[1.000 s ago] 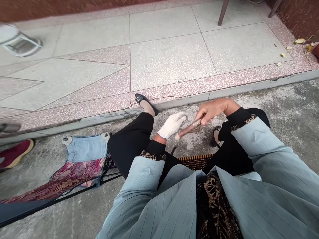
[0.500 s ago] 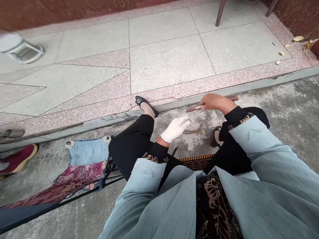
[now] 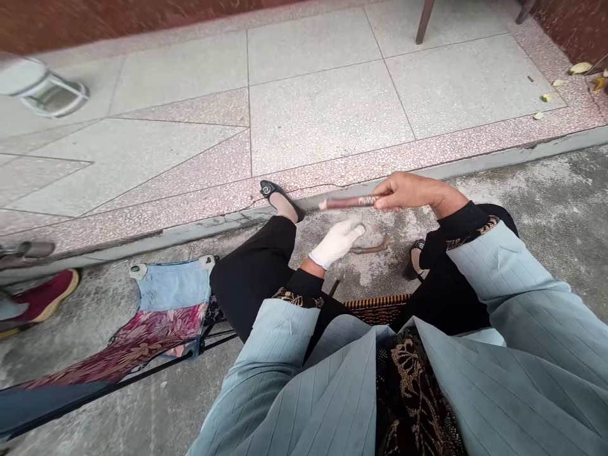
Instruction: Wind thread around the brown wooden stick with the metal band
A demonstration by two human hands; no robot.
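My right hand (image 3: 403, 190), bare, is closed around a reddish-brown stick (image 3: 344, 202) with thin wire wound round it near my fingers. The stick points left, above the ground, its left end smeared by motion. My left hand (image 3: 337, 242) wears a white knitted glove, its fingers curled together just below the stick. A faint thin strand shows between the stick and the glove; what the fingers grip is hidden. Beside the glove is a bent brown piece (image 3: 375, 247), like a hooked branch; whether it touches the hand I cannot tell.
A woven basket-like seat (image 3: 380, 310) shows between my legs. A folding chair with denim and floral cloth (image 3: 173, 285) stands at left, near another person's red shoe (image 3: 47, 294). The tiled step's edge (image 3: 327, 196) runs ahead. A white stool (image 3: 47, 88) stands on the tiles.
My right hand has turned the stick: its free end has swung out to the left and now reaches above the glove. My left hand has barely moved.
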